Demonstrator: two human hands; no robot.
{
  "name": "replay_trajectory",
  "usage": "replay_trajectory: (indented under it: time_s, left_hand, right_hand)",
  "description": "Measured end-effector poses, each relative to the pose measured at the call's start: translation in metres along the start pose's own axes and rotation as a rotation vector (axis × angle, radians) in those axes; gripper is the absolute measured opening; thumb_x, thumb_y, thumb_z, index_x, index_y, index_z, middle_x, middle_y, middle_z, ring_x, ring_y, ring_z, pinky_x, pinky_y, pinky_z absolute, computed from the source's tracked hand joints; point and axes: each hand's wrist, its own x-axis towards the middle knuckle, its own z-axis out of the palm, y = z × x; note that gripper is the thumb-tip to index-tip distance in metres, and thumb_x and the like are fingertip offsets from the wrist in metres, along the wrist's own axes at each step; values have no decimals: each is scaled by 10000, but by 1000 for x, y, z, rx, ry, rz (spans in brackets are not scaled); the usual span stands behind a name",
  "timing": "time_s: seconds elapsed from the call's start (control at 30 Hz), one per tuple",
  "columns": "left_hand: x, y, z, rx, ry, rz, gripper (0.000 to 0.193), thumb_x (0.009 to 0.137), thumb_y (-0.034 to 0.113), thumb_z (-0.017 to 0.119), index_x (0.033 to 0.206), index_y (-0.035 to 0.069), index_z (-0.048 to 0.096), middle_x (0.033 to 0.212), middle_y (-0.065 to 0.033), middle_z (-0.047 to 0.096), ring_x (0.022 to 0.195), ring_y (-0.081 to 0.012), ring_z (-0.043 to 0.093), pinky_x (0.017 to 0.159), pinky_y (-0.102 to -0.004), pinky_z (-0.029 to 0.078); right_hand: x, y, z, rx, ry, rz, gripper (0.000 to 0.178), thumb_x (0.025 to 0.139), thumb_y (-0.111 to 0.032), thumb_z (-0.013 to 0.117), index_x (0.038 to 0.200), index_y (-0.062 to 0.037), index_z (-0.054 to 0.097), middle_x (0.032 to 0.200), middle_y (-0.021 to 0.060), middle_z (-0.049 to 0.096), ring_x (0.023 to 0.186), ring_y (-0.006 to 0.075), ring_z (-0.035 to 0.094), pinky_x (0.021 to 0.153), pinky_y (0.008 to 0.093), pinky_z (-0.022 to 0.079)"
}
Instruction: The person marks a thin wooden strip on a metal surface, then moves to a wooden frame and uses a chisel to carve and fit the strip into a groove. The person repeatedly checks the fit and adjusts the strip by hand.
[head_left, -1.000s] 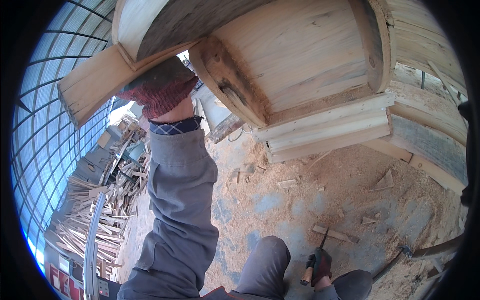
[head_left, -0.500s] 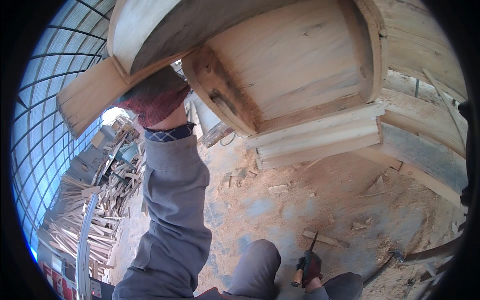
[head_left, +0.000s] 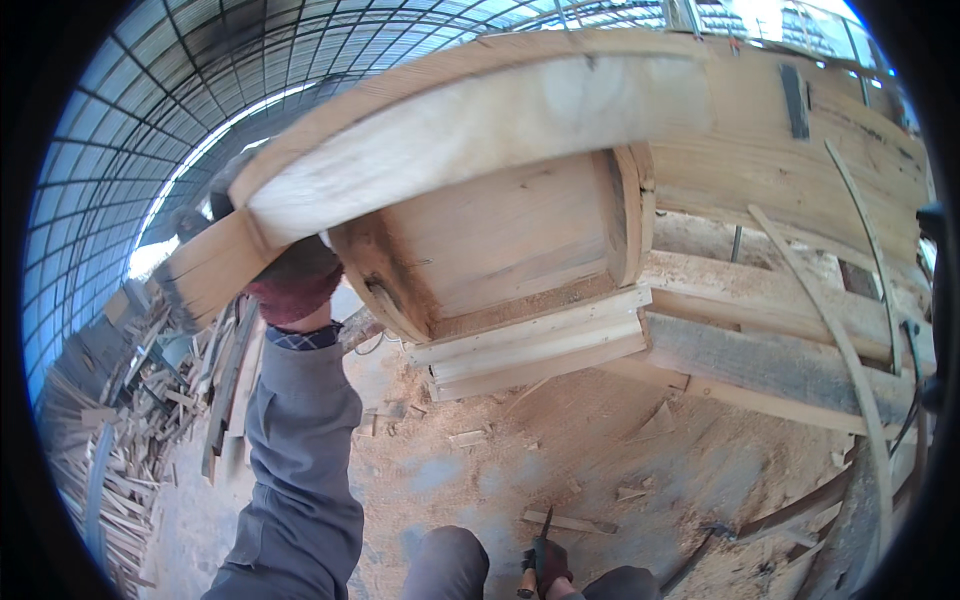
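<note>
My left hand (head_left: pixel 295 282), in a red and dark work glove, reaches up under the left end of a large curved wooden frame (head_left: pixel 480 135). It closes round the wood near a short projecting board (head_left: pixel 212 268); dark glove fingers show above that end, and the rest of the grip is hidden. Low down between my knees, my right hand (head_left: pixel 552 565), also gloved, is closed round a hand tool (head_left: pixel 527 580) with a wooden handle end and a slim dark pointed blade. The tool's exact kind is unclear. Under the curved frame sits a box-like wooden compartment (head_left: pixel 510 240) with sawdust inside.
Scrap wood (head_left: pixel 110 400) lies heaped at the left. Long beams (head_left: pixel 770 365) and thin bent strips (head_left: pixel 840 350) stretch along the right. Sawdust and offcuts cover the floor (head_left: pixel 480 460). A metal-framed sheet wall (head_left: pixel 130 130) curves behind.
The view has tilted up and shifted, showing more of the frame's top and the roof. My left hand stays on the wood; my right hand keeps the tool low.
</note>
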Motion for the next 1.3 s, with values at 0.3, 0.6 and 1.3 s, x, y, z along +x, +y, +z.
replay_trajectory:
  time_s: [0.3,0.6,1.3]
  left_hand:
    - [8,13,7,-442,-68,-17,571,1163,529,342,1372,43,555,1369,-155,645,1295,-304,613,1188,-491,436]
    - [17,29,8,-975,48,-164,590,1164,509,366,1332,0,614,1270,-179,703,1191,-304,674,1165,-442,457]
    - [24,12,-16,-500,-255,107,1116,839,794,719,1583,20,417,1526,-212,545,1429,-357,526,1238,-497,350]
  right_hand:
    - [23,13,-38,95,-53,93,341,1047,-298,612,964,26,678,795,128,671,673,284,656,632,458,538]
    - [-97,-58,-65,30,17,-248,351,1056,-339,628,1193,-23,697,843,95,676,656,215,653,604,373,552]
    - [-90,-40,-160,282,64,-399,379,1092,-250,595,1309,49,676,870,73,673,695,175,639,616,300,558]
